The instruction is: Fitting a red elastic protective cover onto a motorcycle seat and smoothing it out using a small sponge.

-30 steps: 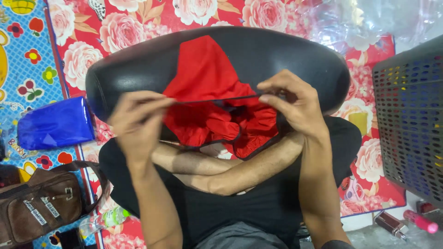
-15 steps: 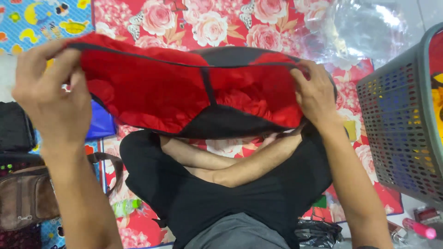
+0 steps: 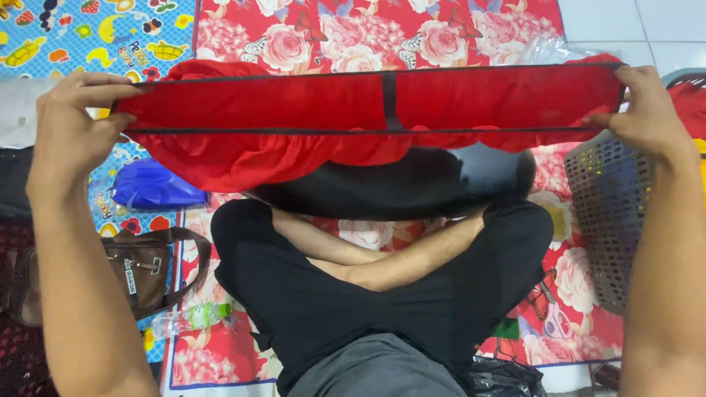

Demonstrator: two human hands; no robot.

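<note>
Left hand [image 3: 70, 132] grip: closed tight, thumb & fingers pinching the left end of the red cloth [image 3: 368, 110]. Right hand [image 3: 647, 110] grip: also closed, pinching the cloth's right end. Cloth is pulled taut & wide btwn both hands, held up in the air above the crossed legs [image 3: 382, 294]; black trim runs along its top & bottom edges, w/ a short black strip across the middle. Loose red fabric sags under the lower edge, mostly left of centre. A shiny black part [image 3: 397, 184] hangs just below the cloth, touching it.

Around the cloth: blue plastic bag [image 3: 151, 187], crumpled, below its left end on the floor mat. Brown bag [image 3: 143, 268] w/ strap, further below that. Small clear bottle w/ green label [image 3: 195, 317] lies under the brown bag. Grey mesh basket [image 3: 614, 220] just below the cloth's right end, near the right wrist. Red rose-print mat [image 3: 353, 37] behind the cloth; blue cartoon-print mat [image 3: 103, 29] beyond its left end.
</note>
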